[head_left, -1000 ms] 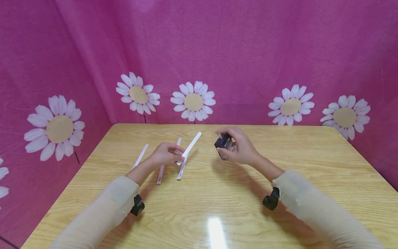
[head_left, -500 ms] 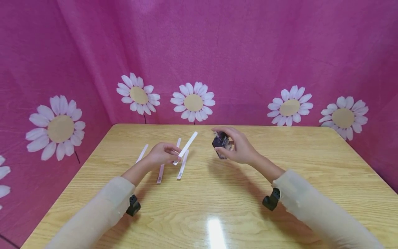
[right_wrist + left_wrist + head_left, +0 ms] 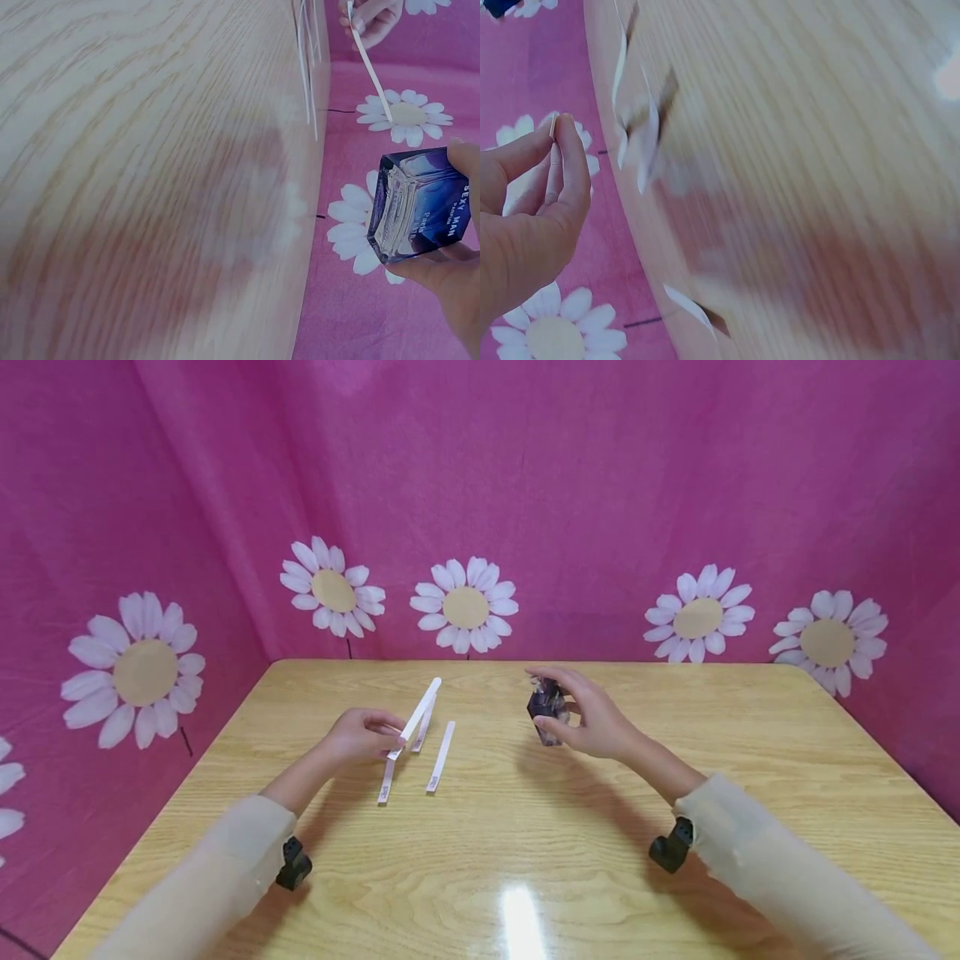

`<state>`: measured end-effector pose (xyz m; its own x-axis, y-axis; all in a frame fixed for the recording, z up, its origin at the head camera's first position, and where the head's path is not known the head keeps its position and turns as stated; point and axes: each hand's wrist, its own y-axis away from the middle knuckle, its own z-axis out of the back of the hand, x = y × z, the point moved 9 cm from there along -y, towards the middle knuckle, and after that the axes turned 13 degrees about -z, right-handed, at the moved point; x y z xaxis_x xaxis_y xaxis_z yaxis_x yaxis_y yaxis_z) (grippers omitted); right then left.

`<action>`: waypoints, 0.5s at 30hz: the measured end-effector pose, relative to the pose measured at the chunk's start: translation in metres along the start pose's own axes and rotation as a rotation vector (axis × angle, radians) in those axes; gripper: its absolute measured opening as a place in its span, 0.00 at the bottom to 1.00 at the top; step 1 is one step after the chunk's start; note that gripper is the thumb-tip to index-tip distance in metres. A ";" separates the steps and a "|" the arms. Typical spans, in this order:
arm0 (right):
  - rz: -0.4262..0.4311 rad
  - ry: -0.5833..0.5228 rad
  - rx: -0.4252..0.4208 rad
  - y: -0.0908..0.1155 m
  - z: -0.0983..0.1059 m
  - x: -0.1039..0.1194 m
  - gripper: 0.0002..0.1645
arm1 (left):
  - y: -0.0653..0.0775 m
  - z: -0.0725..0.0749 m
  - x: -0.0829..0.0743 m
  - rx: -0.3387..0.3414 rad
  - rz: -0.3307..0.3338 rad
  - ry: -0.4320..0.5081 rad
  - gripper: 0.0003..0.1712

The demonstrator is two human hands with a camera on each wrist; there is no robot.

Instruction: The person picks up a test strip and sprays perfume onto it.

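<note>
My left hand [image 3: 360, 739] pinches a white perfume test strip [image 3: 417, 718] between thumb and fingers, its long end slanting up and away. In the left wrist view that strip [image 3: 553, 127] shows nearly edge-on. More white strips lie on the table below, one [image 3: 385, 782] under the hand and another [image 3: 441, 757] to its right. Over the table's far middle, my right hand [image 3: 588, 714] grips a dark blue glass perfume bottle [image 3: 546, 702]. Lettering reading "SEXY MAN" marks the bottle [image 3: 427, 202] in the right wrist view. The hands are apart, and the bottle does not touch the strip.
The light wooden table [image 3: 480, 860] carries a bright glare spot near its front. Behind and beside it hangs a pink curtain [image 3: 562, 502] printed with white daisies. At the left wrist view's lower part lies a further strip [image 3: 690, 309] near the table edge.
My left hand has moved left with the pinched strip, away from the bottle, and now covers the leftmost strip in the head view. My right hand shifted slightly left, then right, still holding the bottle.
</note>
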<state>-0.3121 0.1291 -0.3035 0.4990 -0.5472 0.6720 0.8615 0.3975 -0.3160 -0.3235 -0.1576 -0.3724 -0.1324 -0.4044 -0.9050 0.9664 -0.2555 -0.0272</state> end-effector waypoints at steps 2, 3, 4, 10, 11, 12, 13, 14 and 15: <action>-0.008 -0.006 0.008 0.001 0.000 -0.003 0.36 | 0.001 0.005 0.003 -0.012 0.006 0.002 0.20; -0.008 -0.008 0.012 0.001 0.001 -0.003 0.35 | 0.002 0.008 0.005 -0.014 0.004 -0.003 0.20; -0.005 -0.004 0.012 0.002 0.001 -0.004 0.35 | 0.003 0.011 0.007 -0.022 0.008 -0.006 0.20; 0.031 0.021 -0.007 0.005 0.005 -0.004 0.34 | 0.004 0.026 0.020 -0.072 0.037 -0.030 0.21; 0.033 0.019 -0.009 0.005 0.006 -0.004 0.34 | 0.004 0.028 0.022 -0.079 0.042 -0.022 0.21; 0.036 0.018 -0.011 0.005 0.006 -0.004 0.34 | 0.005 0.030 0.025 -0.087 0.048 -0.010 0.22; 0.035 0.017 -0.011 0.005 0.006 -0.004 0.34 | 0.005 0.031 0.027 -0.094 0.056 0.003 0.22; 0.036 0.014 -0.010 0.005 0.006 -0.004 0.33 | 0.006 0.033 0.029 -0.101 0.062 0.015 0.22; 0.035 0.013 -0.009 0.005 0.007 -0.004 0.34 | 0.006 0.034 0.031 -0.107 0.068 0.027 0.23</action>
<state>-0.3110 0.1381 -0.3034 0.5301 -0.5425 0.6517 0.8441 0.4104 -0.3450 -0.3292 -0.2016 -0.3858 -0.0615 -0.3935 -0.9173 0.9912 -0.1323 -0.0097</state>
